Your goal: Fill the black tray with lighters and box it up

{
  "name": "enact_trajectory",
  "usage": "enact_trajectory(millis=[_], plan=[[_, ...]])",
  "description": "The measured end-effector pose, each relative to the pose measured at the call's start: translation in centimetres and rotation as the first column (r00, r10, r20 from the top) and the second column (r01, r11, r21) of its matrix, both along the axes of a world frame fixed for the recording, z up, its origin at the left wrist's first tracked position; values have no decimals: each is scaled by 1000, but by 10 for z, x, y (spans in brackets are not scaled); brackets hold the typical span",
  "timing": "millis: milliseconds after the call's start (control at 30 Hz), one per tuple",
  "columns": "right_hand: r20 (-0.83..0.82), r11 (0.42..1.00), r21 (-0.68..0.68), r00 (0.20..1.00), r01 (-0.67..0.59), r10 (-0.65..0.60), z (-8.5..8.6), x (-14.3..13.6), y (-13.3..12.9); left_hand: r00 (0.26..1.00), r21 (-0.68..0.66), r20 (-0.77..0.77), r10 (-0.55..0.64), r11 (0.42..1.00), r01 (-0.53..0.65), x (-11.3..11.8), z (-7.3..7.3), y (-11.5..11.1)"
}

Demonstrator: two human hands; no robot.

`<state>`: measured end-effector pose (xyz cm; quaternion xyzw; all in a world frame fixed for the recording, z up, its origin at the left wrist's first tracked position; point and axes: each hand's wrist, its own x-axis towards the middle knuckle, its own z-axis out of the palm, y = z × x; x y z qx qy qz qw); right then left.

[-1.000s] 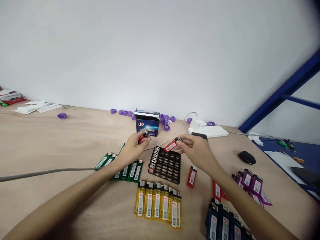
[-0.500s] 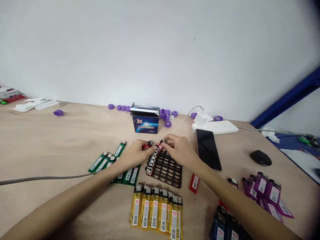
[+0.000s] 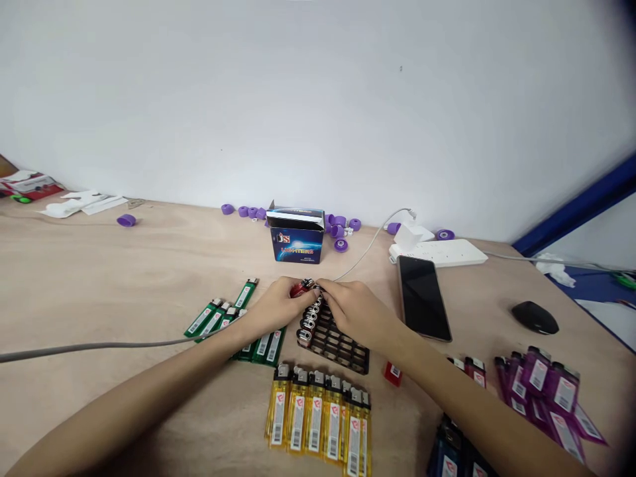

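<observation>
My left hand (image 3: 282, 306) is closed around red lighters (image 3: 301, 287), their metal tops sticking out past the fingers; how many is hidden. Its thumb reaches the far left corner of a black grid tray (image 3: 342, 343). Along the tray's left side stands a row of lighters (image 3: 311, 318), metal tops up. My right hand (image 3: 360, 311) is closed at the far end of that row, its fingertips on a lighter mostly hidden by them. Green lighters (image 3: 268, 346) lie left of the tray, partly under my left forearm. Yellow lighters (image 3: 314, 414) are lined up in front of it.
A blue lighters box (image 3: 297, 245) stands behind the tray, among purple caps (image 3: 340, 246). To the right are a phone (image 3: 424, 298), a power strip (image 3: 447, 253), a mouse (image 3: 535, 317), purple lighters (image 3: 539, 371) and dark blue lighters (image 3: 450, 447). A red lighter (image 3: 392, 372) lies beside my right forearm.
The red lighter that showed tilted in my right fingers is now lower, at the row's far end, and mostly covered. My hands have come closer together. The view has shifted slightly left.
</observation>
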<state>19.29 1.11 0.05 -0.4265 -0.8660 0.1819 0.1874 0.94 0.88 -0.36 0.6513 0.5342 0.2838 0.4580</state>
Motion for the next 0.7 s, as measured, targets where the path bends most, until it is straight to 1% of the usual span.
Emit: enact_trajectory(millis=[133,233,333,400,467,533,567,633,667,700], plan=[[-32,1000,1,999,-23,23,-3,1,-5,994,2,109,9,1000,-9,2,0,-1],[-54,1000,-1,999,0,0,-1,3,-11,973,-1,226,44,999,-45,2,2,-4],[-117,998,-1,991,70,-70,9,7,-23,931,-19,351,97,995,-96,1,11,-10],[-197,993,-26,973,115,-118,20,10,-35,894,-46,437,99,995,-88,2,21,-19],[-302,987,-89,940,137,-157,32,11,-50,853,-86,518,58,996,-16,5,33,-32],[-411,978,-173,894,117,-180,43,9,-65,817,-139,576,-6,985,105,9,42,-49],[-462,972,-212,867,98,-188,49,7,-73,801,-173,598,-38,969,175,12,45,-59],[-532,961,-271,823,57,-199,58,2,-87,758,-257,647,-89,910,326,17,48,-78],[-544,956,-288,813,49,-206,61,-1,-93,715,-310,694,-90,859,408,19,48,-86],[-541,953,-298,813,54,-215,64,-3,-98,675,-340,734,-78,818,464,21,48,-94]])
